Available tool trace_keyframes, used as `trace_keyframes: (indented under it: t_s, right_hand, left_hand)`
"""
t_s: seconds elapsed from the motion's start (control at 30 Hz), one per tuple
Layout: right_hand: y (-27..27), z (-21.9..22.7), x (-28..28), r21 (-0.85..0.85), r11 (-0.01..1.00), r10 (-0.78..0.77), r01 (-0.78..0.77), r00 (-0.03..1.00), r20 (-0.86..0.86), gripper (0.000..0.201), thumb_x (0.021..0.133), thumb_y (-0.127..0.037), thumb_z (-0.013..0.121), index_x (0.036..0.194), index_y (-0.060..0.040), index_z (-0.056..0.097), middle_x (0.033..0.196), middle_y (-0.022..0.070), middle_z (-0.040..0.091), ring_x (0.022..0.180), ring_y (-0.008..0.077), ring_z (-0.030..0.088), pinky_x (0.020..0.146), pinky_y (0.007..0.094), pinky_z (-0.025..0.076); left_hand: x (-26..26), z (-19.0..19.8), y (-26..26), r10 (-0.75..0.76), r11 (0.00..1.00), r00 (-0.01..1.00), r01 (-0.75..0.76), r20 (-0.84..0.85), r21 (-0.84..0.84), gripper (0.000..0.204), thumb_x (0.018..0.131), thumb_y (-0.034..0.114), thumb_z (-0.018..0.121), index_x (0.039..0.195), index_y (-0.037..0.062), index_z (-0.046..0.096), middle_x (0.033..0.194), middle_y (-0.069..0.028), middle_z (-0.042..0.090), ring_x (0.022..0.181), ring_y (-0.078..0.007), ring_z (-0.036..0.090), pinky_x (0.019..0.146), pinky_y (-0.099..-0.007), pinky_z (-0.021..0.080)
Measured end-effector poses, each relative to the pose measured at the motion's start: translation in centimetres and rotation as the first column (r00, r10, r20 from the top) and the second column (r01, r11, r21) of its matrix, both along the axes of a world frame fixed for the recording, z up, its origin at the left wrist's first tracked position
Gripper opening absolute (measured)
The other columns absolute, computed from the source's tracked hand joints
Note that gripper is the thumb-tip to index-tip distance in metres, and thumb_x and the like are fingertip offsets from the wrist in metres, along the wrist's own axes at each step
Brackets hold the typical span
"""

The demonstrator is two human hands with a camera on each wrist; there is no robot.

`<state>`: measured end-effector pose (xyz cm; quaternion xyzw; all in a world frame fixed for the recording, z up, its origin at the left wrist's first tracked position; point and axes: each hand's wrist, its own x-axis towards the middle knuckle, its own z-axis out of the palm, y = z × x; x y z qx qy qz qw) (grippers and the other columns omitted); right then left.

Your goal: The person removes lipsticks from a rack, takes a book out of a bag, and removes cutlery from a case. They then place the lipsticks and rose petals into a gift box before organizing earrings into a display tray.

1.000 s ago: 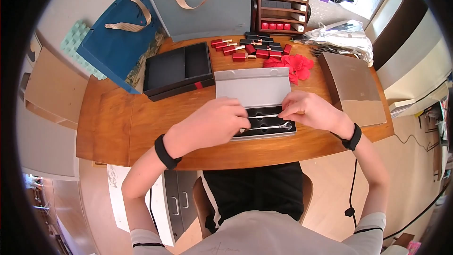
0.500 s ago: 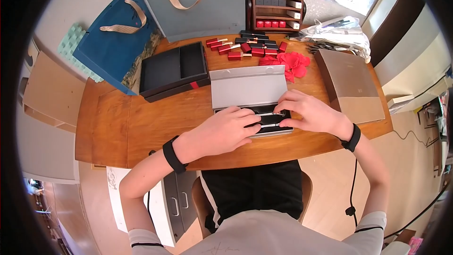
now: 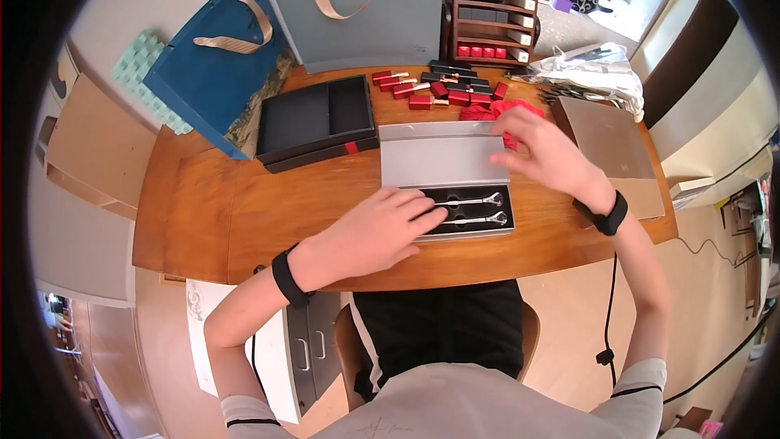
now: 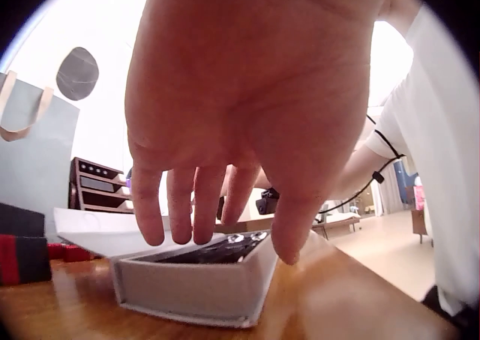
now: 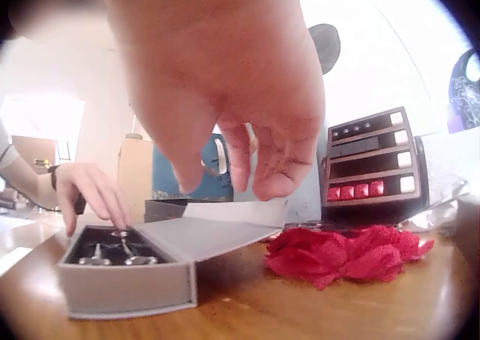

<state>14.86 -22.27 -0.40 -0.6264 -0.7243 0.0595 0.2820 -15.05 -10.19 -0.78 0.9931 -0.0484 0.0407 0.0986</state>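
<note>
A grey hinged box (image 3: 445, 164) stands with its lid raised on the wooden table. Two slim silver utensils (image 3: 479, 219) lie side by side in its black insert. The left hand (image 3: 361, 236) is over the box's left end, fingers extended and covering the utensils' left ends; whether it touches them is unclear. In the right wrist view the left hand (image 5: 88, 192) reaches the box's far end. The right hand (image 3: 552, 154) hovers at the lid's upper right corner with bent, spread fingers and nothing in them. Red petals (image 5: 341, 256) lie beyond the lid.
A black tray box (image 3: 313, 120) and a blue bag (image 3: 213, 65) stand at left, a grey bag (image 3: 357, 24) behind. Several red lipsticks (image 3: 422, 102) lie before a wooden rack (image 3: 493, 23). At right are a brown box (image 3: 609, 138) and a plastic-wrapped bundle (image 3: 597, 73).
The right hand has lifted off the utensils and moved up and right to the lid's corner, uncovering their right ends. The left hand has stayed at the box's left end.
</note>
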Motion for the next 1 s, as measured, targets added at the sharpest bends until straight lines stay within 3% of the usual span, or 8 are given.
trace_keyframes:
  t_s: [0.1, 0.2, 0.3, 0.4, 0.5, 0.73, 0.8, 1.0]
  right_hand:
    - [1.7, -0.9, 1.2, -0.037, 0.981, -0.188, 0.192, 0.978, 0.090, 0.038, 0.092, -0.027, 0.074, 0.115, 0.0014, 0.065, 0.112, 0.0196, 0.063, 0.104, 0.0402, 0.064, 0.088, 0.0451, 0.053]
    - [3.6, -3.1, 2.8, 0.042, 0.993, -0.113, 0.110, 0.991, 0.066, 0.030, 0.092, -0.021, 0.075, 0.113, -0.0002, 0.068, 0.103, 0.0191, 0.067, 0.089, 0.0331, 0.068, 0.078, 0.0425, 0.054]
    - [4.1, -2.1, 2.4, -0.196, 0.969, -0.155, 0.148, 0.988, -0.019, 0.025, 0.091, -0.019, 0.076, 0.104, 0.0011, 0.071, 0.087, 0.0178, 0.070, 0.078, 0.0329, 0.069, 0.074, 0.0405, 0.054]
    - [4.0, -1.1, 1.8, -0.212, 0.956, -0.223, 0.204, 0.973, -0.067, 0.021, 0.091, -0.017, 0.076, 0.099, 0.0021, 0.073, 0.079, 0.0175, 0.069, 0.071, 0.0311, 0.069, 0.069, 0.0384, 0.054]
    - [3.7, 0.1, 1.9, -0.060, 0.975, -0.215, 0.216, 0.976, 0.009, 0.018, 0.090, -0.017, 0.075, 0.097, -0.0001, 0.075, 0.078, 0.0170, 0.071, 0.075, 0.0318, 0.070, 0.073, 0.0403, 0.054]
    - [-0.6, 3.9, 1.1, -0.112, 0.992, -0.082, 0.062, 0.980, -0.180, 0.022, 0.088, -0.016, 0.080, 0.098, 0.0023, 0.072, 0.079, 0.0104, 0.063, 0.066, 0.0184, 0.053, 0.062, 0.0325, 0.045]
    - [-2.2, 3.6, 0.7, -0.106, 0.994, -0.013, -0.005, 0.985, -0.170, 0.017, 0.088, -0.014, 0.080, 0.093, 0.0001, 0.072, 0.081, 0.0083, 0.063, 0.068, 0.0186, 0.055, 0.061, 0.0325, 0.043]
    - [-6.2, 1.2, -1.5, -0.154, 0.963, 0.218, -0.222, 0.975, -0.046, 0.016, 0.077, -0.009, 0.079, 0.087, -0.0027, 0.068, 0.083, 0.0084, 0.065, 0.072, 0.0282, 0.062, 0.065, 0.0401, 0.050]
  left_hand:
    - [-1.6, 0.0, 1.6, 0.071, 0.997, 0.997, -0.071, -0.025, -0.021, 0.051, 0.085, 0.013, 0.079, 0.132, 0.0051, 0.061, 0.133, -0.0130, 0.060, 0.126, -0.0326, 0.056, 0.109, -0.0423, 0.045]
    - [-3.0, 0.3, 2.3, 0.106, 0.990, 0.993, -0.109, -0.042, -0.090, 0.044, 0.085, 0.011, 0.079, 0.126, 0.0043, 0.065, 0.131, -0.0130, 0.062, 0.125, -0.0327, 0.056, 0.107, -0.0416, 0.047]
    - [-3.9, 0.4, 2.6, 0.132, 0.985, 0.991, -0.132, -0.006, -0.112, 0.036, 0.085, 0.008, 0.077, 0.120, 0.0040, 0.068, 0.129, -0.0123, 0.065, 0.124, -0.0321, 0.057, 0.105, -0.0415, 0.049]
    - [-4.4, -0.5, 3.1, 0.135, 0.990, 0.990, -0.133, 0.047, -0.053, 0.037, 0.083, 0.002, 0.075, 0.119, 0.0043, 0.069, 0.129, -0.0109, 0.065, 0.122, -0.0320, 0.058, 0.105, -0.0417, 0.049]
    - [-4.2, 0.0, 3.1, 0.132, 0.991, 0.989, -0.134, 0.062, 0.026, 0.042, 0.078, -0.007, 0.069, 0.119, 0.0042, 0.068, 0.128, -0.0112, 0.066, 0.119, -0.0323, 0.060, 0.103, -0.0419, 0.051]
    - [-2.9, 3.4, 3.6, 0.296, 0.953, 0.797, -0.281, 0.526, -0.110, 0.045, 0.072, -0.017, 0.059, 0.111, 0.0024, 0.070, 0.110, -0.0146, 0.070, 0.106, -0.0358, 0.065, 0.091, -0.0417, 0.055]
    - [-2.5, 3.8, 3.3, 0.272, 0.950, 0.786, -0.311, 0.556, -0.024, 0.047, 0.072, -0.016, 0.059, 0.113, 0.0028, 0.070, 0.110, -0.0142, 0.070, 0.107, -0.0350, 0.065, 0.093, -0.0414, 0.054]
    - [-0.5, 2.0, 2.8, 0.125, 0.982, 0.908, -0.055, 0.400, -0.180, 0.040, 0.078, -0.012, 0.062, 0.114, 0.0048, 0.070, 0.110, -0.0124, 0.071, 0.107, -0.0325, 0.066, 0.097, -0.0417, 0.052]
